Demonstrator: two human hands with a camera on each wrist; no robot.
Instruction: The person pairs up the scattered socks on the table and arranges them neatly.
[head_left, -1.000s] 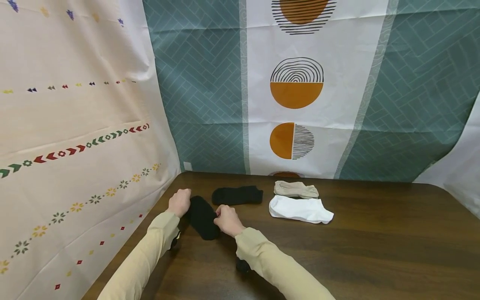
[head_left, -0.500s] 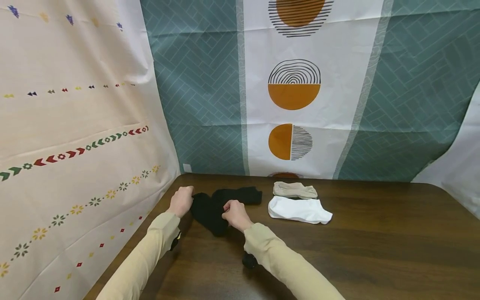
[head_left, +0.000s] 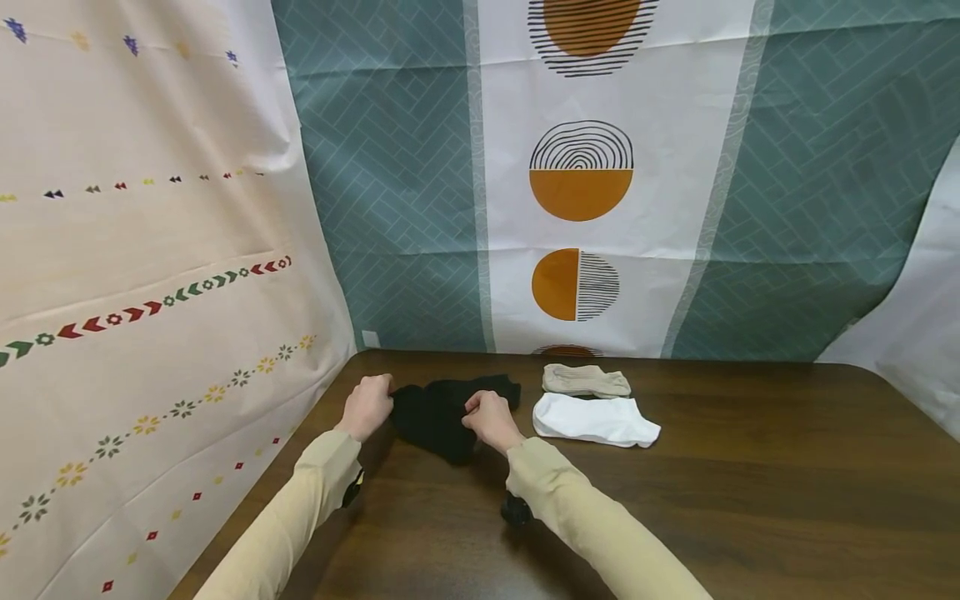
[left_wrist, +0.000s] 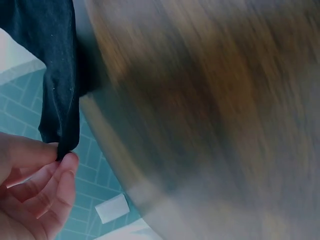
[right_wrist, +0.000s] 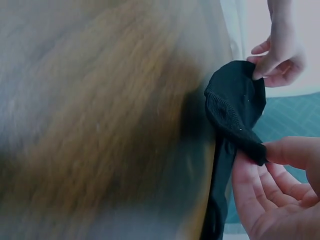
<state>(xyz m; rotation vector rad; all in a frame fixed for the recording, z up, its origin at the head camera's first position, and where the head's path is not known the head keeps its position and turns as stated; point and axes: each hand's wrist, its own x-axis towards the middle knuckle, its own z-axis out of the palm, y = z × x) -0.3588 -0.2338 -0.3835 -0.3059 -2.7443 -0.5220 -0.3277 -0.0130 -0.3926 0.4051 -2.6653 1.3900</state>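
Head view: the left hand (head_left: 367, 407) and right hand (head_left: 492, 421) each pinch the black knit sock (head_left: 431, 425) held between them, which partly hides a second black fabric sock (head_left: 504, 387) on the dark brown wooden counter (head_left: 750, 450), with a flat white fabric sock (head_left: 592, 419) and a beige ribbed sock (head_left: 585, 381) farther right.
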